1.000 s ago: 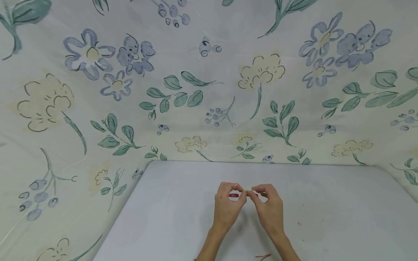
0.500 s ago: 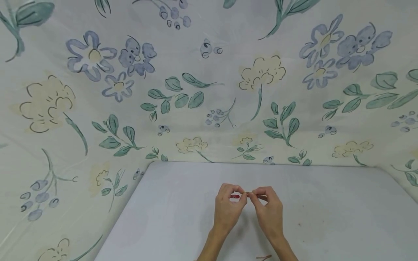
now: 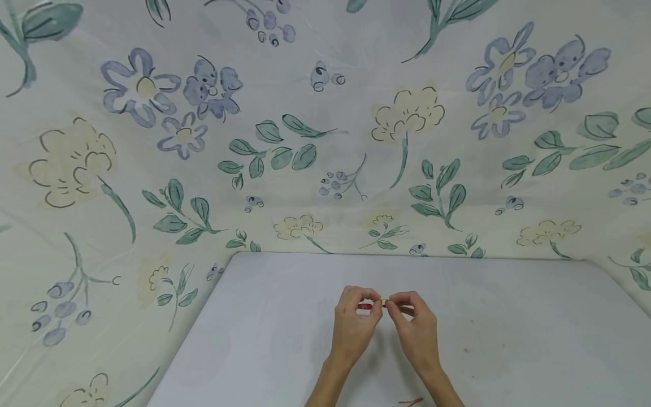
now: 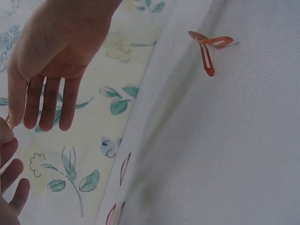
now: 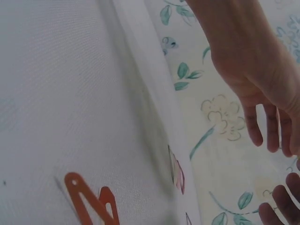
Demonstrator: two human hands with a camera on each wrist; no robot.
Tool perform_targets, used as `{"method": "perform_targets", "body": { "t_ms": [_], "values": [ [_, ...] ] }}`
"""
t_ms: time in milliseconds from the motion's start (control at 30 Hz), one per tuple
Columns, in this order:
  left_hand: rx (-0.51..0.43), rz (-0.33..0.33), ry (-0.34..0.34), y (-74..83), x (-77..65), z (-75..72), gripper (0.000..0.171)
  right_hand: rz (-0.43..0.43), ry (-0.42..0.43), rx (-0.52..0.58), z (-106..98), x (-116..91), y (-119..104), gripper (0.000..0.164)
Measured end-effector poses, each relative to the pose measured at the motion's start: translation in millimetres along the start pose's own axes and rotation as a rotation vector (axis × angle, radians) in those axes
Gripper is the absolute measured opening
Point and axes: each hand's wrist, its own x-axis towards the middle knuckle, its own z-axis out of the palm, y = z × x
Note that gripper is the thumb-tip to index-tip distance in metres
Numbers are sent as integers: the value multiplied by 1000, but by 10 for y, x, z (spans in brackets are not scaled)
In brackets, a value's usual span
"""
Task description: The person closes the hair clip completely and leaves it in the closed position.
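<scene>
A thin gold hair clip [image 4: 9, 123] with parallel slots spans the gap between both hands, mostly covered by fingertips. My left hand [image 3: 354, 333] pinches one end between thumb and forefinger. From the other side my right hand [image 3: 418, 333] pinches it the same way, its remaining fingers extended in the left wrist view. Both hands are raised over the white table. Behind the left thumb shows a red clip-like piece [image 3: 364, 306]. An orange snap hair clip [image 4: 206, 47] lies sprung open on the table, nearer my body and between the forearms.
Slim red, leaf-shaped pieces [image 5: 179, 176] lie beyond the hands toward the table's far edge. The white tabletop [image 3: 254, 328] carries a few tiny dark specks on the right. A flowered sheet [image 3: 325, 141] rises behind and beside it.
My right hand has shifted slightly left, with its fingertips closer to the left hand's. Both hands keep their pinch on the gold hair clip. The orange hair clip stays on the table.
</scene>
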Motion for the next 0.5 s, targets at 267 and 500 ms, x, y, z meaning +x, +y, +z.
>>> {"method": "perform_targets", "body": {
  "t_ms": [267,500],
  "values": [
    [-34,-37,-39,9,-15,-14,9,3,-6,2,-32,13,3,13],
    [-64,-94,-33,-2,-8,-13,11,25,-31,-15,-45,21,3,12]
  ]
}}
